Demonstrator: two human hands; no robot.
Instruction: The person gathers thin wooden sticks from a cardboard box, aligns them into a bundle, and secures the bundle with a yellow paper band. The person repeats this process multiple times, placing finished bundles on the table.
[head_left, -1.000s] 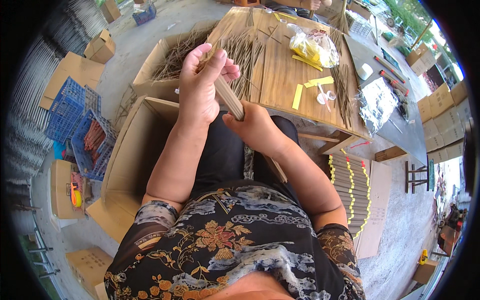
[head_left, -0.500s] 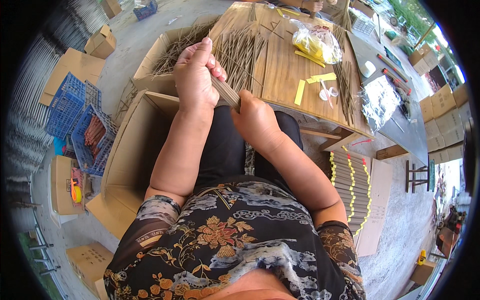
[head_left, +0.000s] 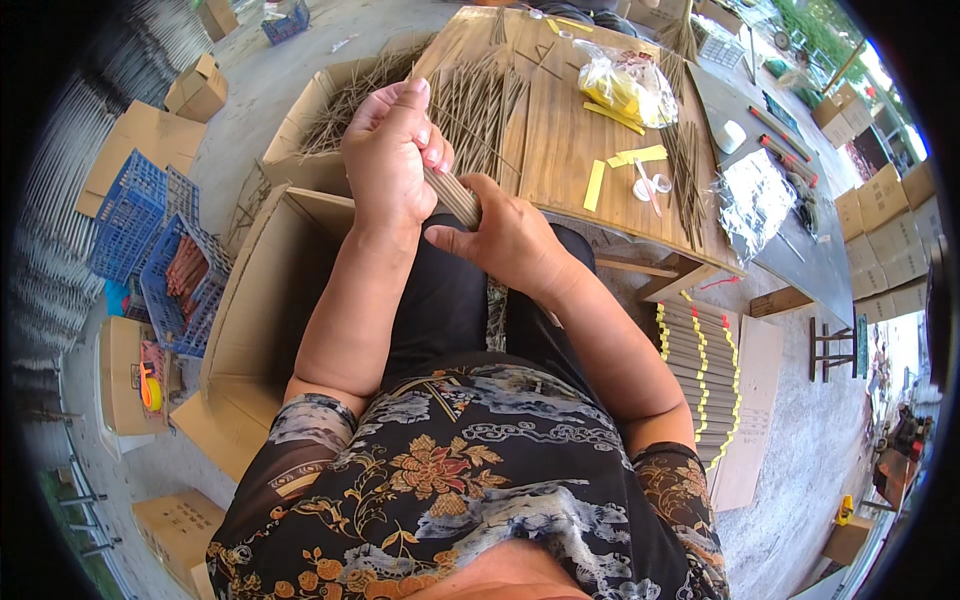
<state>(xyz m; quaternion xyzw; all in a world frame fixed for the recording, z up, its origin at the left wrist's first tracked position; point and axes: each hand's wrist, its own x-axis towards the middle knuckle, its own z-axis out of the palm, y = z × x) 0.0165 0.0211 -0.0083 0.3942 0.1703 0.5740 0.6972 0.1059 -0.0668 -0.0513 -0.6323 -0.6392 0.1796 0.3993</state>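
In my left hand (head_left: pixel 388 150) is a bundle of thin brown sticks (head_left: pixel 455 198), the fingers wrapped round it and the thumb on top. The bundle slants down to the right, above my knees, and its upper part is hidden in the fist. My right hand (head_left: pixel 508 235) is at the lower end, touching it, with the thumb spread away from the sticks and the fingers partly hidden behind them. Loose sticks (head_left: pixel 478 110) of the same kind lie on the wooden table (head_left: pixel 545 140) just beyond my hands.
An open cardboard box (head_left: pixel 240 300) stands at my left, with a box of sticks (head_left: pixel 290 135) behind it. Yellow strips (head_left: pixel 594 186) and a plastic bag (head_left: pixel 630 85) lie on the table. Bundles with yellow bands (head_left: pixel 690 370) are at my right. Blue crates (head_left: pixel 135 210) stand far left.
My right thumb has lifted off the bundle and that hand has opened out, the palm turned more into view. My left hand keeps its hold, nearly in the same place.
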